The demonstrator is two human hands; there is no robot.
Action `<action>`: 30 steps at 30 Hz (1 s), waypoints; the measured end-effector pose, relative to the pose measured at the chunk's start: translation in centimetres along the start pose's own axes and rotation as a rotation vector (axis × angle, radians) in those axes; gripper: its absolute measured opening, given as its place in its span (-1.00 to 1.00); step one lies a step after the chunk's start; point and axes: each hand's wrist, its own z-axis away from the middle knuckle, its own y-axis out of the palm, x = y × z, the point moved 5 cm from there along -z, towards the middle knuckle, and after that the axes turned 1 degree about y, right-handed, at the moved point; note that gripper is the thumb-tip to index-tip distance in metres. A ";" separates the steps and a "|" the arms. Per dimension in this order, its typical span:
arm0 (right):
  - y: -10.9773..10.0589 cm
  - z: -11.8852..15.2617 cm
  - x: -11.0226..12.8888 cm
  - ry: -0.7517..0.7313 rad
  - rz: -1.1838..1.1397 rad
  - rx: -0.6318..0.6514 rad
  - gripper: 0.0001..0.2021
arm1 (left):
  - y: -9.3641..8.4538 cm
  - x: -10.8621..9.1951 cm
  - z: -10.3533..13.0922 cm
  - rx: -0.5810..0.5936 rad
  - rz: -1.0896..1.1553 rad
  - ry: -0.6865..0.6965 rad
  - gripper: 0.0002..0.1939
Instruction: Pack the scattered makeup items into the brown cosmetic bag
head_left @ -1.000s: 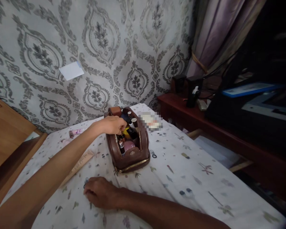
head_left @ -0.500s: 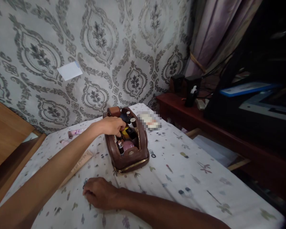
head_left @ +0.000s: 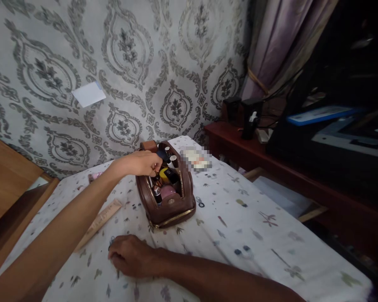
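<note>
Head view: left hand [head_left: 141, 162] is apparently picking inside bag [head_left: 168, 214], bunched, hold unclear; right hand [head_left: 129, 253] is resting on near cloth [head_left: 208, 243], curled, palm hidden; lifting would be needing rim clearance.

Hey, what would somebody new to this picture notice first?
Probably the open brown bag on the patterned cloth, holding small bottles, with the left hand at its opening. Nearer the viewer, the right hand rests curled on the cloth. Bold grey wallpaper rises behind.
</note>
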 end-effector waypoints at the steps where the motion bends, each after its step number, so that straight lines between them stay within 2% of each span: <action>1: 0.0 0.0 0.0 0.000 -0.004 -0.006 -0.88 | -0.2 -0.1 0.1 -0.012 0.036 0.021 -0.86; 9: -0.1 0.1 0.0 0.011 -0.039 -0.008 -0.88 | -0.2 -1.8 -0.1 -0.074 0.122 0.049 -0.90; 19: 0.1 0.1 -0.2 0.040 -0.078 -0.025 -0.87 | 0.2 -1.4 -0.4 -0.063 0.175 0.069 -0.79; 22: 0.1 0.0 -0.3 0.053 -0.094 -0.024 -0.88 | -0.3 -1.5 0.0 -0.089 0.236 0.082 -0.81; 24: 0.0 0.0 -0.4 0.078 -0.116 -0.027 -0.89 | -1.3 -1.3 1.1 -0.187 0.334 0.106 -0.82; 27: -0.2 0.2 -0.5 0.116 -0.168 -0.046 -0.88 | -2.9 -0.4 4.1 -0.482 0.475 0.104 -0.80; 30: -0.4 0.3 -0.5 0.108 -0.228 -0.068 -0.85 | -2.4 1.0 7.6 -0.757 0.510 -0.003 -0.78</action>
